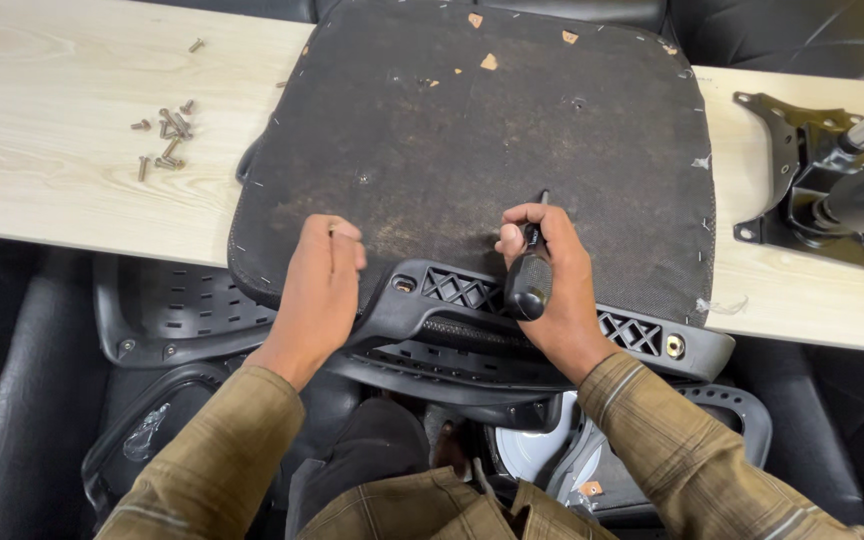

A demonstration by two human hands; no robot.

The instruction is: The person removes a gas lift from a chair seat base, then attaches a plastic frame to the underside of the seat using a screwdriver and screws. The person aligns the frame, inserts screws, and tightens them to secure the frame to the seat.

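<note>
Setting: On a pale wood-grain workbench (62, 190), an upturned office-chair seat (472, 140) lies with its black fabric underside facing up, the near edge hanging over the bench toward the person.
Right hand: The right hand (552, 285) is wrapped tight around a black-handled screwdriver (529, 272), shaft pointing down and away into the seat base, held upright so the tip can bear straight down on the surface.
Left hand: The left hand (324, 285) lies loosely curled, holding nothing, pressed on the seat's near edge just beside the black plastic bracket (512, 325), apparently to steady the seat against the tool's push.
Bracket: The ribbed plastic piece runs along the seat's front rim beneath both hands, a brass-coloured fitting (674, 346) showing at its right end.
Screws: A loose cluster of screws (164, 135) sits well apart on the bench to the left, kept together and out of the working area.
Mechanism: A black metal tilt plate with gas cylinder (822, 185) rests on the bench to the right of the seat, detached from it.
Below: More black plastic chair shells (167, 310) lie under the bench edge near the person's knees.
</note>
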